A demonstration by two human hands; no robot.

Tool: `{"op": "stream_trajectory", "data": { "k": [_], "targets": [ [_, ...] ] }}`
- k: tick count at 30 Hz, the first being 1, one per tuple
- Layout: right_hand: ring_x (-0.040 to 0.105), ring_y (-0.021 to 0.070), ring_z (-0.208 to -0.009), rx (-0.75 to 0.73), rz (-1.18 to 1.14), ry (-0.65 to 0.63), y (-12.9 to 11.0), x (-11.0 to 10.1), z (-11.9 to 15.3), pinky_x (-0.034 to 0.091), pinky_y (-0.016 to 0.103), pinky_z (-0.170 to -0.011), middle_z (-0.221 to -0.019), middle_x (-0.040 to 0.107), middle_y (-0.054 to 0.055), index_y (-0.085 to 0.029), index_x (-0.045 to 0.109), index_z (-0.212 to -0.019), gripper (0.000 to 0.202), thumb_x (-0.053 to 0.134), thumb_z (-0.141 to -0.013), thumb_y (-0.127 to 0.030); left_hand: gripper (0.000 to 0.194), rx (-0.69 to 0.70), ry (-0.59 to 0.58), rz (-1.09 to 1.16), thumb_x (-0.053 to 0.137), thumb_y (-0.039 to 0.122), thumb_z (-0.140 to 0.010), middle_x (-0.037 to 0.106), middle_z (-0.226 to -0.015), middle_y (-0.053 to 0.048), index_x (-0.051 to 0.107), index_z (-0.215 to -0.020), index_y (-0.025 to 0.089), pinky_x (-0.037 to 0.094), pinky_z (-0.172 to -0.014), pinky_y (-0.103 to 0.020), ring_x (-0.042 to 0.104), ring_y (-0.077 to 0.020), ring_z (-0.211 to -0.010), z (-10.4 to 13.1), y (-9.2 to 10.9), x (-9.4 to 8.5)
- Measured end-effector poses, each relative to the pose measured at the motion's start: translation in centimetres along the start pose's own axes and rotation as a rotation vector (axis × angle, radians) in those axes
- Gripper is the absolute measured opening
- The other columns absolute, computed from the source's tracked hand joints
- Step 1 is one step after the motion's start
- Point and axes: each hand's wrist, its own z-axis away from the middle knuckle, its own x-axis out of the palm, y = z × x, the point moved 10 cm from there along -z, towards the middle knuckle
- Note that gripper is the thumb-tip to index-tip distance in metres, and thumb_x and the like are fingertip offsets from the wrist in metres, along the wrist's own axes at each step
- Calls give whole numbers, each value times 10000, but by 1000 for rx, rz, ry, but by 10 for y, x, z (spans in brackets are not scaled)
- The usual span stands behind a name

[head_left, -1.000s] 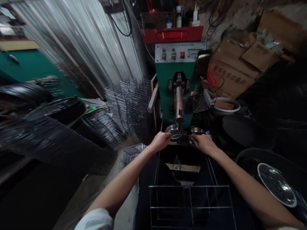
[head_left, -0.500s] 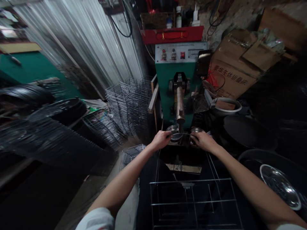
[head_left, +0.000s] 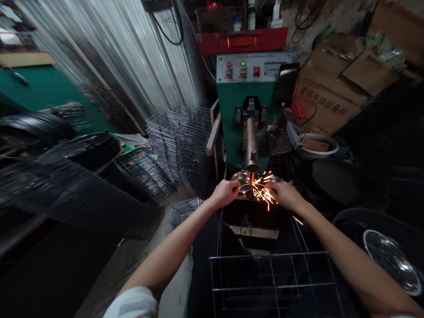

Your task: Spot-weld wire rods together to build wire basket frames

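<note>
from where i'm standing, the work looks caught partway through a join: sparks (head_left: 264,194) fly from beneath the upright metal rod (head_left: 251,141) at the lower front edge of the green machine (head_left: 227,110), so i'd judge this spot is being fused but not finished. the wire frame (head_left: 271,255) at the person's lap has its crossing bars in place, and those look done; how many spots are left on it i can't tell.

the left hand (head_left: 227,193) is pinched on a thin wire (head_left: 245,184), just left of the rod tip. the right hand (head_left: 285,194) is just right of it, fingers closed and seemingly gripping the other end (the glare hides the fingertips, so i wouldn't swear to it). the two hands are apart, with the wire spanning between them under the rod; whether it is part of the frame i can't make out. a shiny metal dish (head_left: 240,177) is just behind the left hand, and stacked wire baskets (head_left: 179,145) stand off the machine's left edge.

half a second ago there were no sparks, and only the red lamp (head_left: 229,64) glowed; now the green lamp (head_left: 243,63) beside it is lit too. the hands have hardly shifted.
</note>
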Motion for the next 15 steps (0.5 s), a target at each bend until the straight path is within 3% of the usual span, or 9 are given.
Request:
{"op": "stream_trajectory", "data": {
  "k": [7,15],
  "targets": [
    [701,269,-1062,-30,2,31,-2,-2,2,507,305,-889,-1137,762,77,-279,744,-1187,286,504,-1041,-330,220,4,-46,-60,522,200,-948,734,-752,-62,739,-907,201,387,-624,-247,686,-194,-700,1,8,-3],
    [700,284,-1138,-34,-34,27,-1,-3,2,523,337,-951,-1256,739,104,-225,736,-1259,319,515,-1038,-288,216,-24,-111,-77,521,165,-937,756,-839,-99,735,-941,193,467,-703,-270,733,-241,-801,0,12,-3]
  ]
}}
